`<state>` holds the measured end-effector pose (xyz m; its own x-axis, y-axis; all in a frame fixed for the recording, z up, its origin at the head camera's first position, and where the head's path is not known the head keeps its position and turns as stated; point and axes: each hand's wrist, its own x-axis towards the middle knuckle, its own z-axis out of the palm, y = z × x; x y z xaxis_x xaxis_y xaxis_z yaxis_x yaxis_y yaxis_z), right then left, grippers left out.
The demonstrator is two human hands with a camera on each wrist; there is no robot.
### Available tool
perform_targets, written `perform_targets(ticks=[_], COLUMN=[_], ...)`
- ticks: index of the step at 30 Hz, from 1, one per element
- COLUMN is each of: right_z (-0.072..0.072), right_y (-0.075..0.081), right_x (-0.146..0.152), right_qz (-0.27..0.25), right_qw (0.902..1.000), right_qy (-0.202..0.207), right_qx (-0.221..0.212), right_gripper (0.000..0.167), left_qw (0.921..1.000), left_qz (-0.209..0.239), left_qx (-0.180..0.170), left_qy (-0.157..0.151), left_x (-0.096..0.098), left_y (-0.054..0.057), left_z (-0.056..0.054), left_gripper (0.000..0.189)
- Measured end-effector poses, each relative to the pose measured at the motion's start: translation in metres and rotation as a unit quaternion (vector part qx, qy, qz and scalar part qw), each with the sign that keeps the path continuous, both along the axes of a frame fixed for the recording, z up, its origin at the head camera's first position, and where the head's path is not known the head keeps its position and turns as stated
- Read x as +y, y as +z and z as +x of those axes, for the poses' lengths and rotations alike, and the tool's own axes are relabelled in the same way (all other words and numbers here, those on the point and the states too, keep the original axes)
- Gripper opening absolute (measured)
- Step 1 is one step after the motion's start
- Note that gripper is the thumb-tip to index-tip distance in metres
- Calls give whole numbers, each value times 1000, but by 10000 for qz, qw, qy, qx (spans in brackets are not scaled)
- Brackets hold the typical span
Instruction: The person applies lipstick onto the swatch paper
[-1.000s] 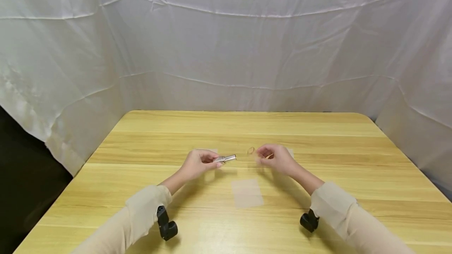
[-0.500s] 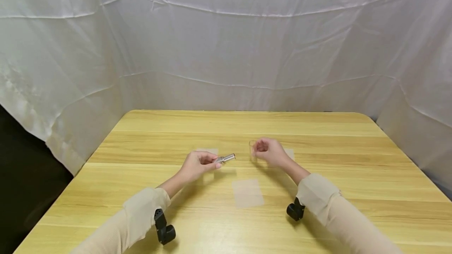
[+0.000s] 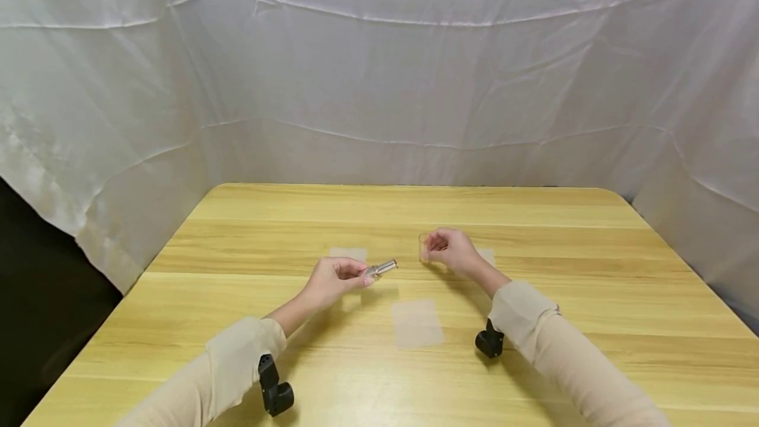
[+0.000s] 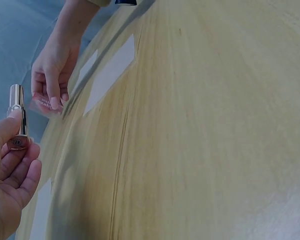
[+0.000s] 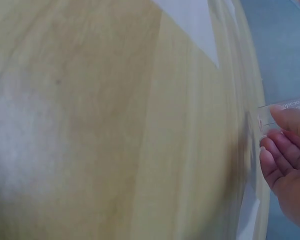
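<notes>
My left hand (image 3: 329, 280) pinches a shiny silver lipstick tube (image 3: 385, 267) between thumb and fingers, above the table. In the left wrist view, the lipstick tube (image 4: 17, 96) stands nearly upright with a small mark on its lower part. To its right, my right hand (image 3: 459, 252) pinches a thin, clear plastic piece (image 3: 423, 248) by its edge. Lettering shows on the clear plastic piece (image 5: 292, 105) in the right wrist view, too blurred to read. Whether it is a flat sheet or a sleeve, I cannot tell. The two held things are apart.
Pale square sheets lie on the wooden table (image 3: 563, 262): a front one (image 3: 418, 325), a back left one (image 3: 348, 254) and a back right one (image 3: 487, 256), partly behind my right hand. White cloth (image 3: 379, 84) hangs behind the table.
My right hand has moved slightly left and farther from me, and the clear plastic piece has turned more upright. My left hand has barely moved with the lipstick tube.
</notes>
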<state>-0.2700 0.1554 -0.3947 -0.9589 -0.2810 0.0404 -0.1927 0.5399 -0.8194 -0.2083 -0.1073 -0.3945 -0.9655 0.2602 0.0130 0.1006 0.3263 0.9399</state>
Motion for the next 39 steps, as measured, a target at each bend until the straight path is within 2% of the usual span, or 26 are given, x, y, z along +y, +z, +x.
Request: perform_targets(ticks=[11, 21, 25, 30, 34, 39], right_z=[-4, -4, -2, 4, 11, 19], right_y=[-9, -8, -7, 2, 13, 24], right_x=[-2, -2, 0, 5, 9, 12], right_qz=[81, 47, 73, 168, 305, 249], right_qw=[9994, 9997, 9998, 9998, 9994, 9977], right_qy=[122, 130, 146, 101, -157, -559], right_qx=[307, 178, 121, 9, -38, 297], right_gripper=[13, 16, 23, 35, 41, 38], left_qw=[10000, 9999, 9998, 9997, 9996, 9995], left_qz=[35, 73, 101, 167, 224, 249], left_qx=[-25, -62, -79, -99, -39, -39], left_qy=[-5, -115, -132, -138, -180, -165], left_x=[3, 4, 5, 5, 5, 5], left_y=[-1, -2, -1, 0, 1, 3], left_z=[2, 3, 4, 6, 6, 6], left_gripper=[23, 24, 24, 24, 24, 24])
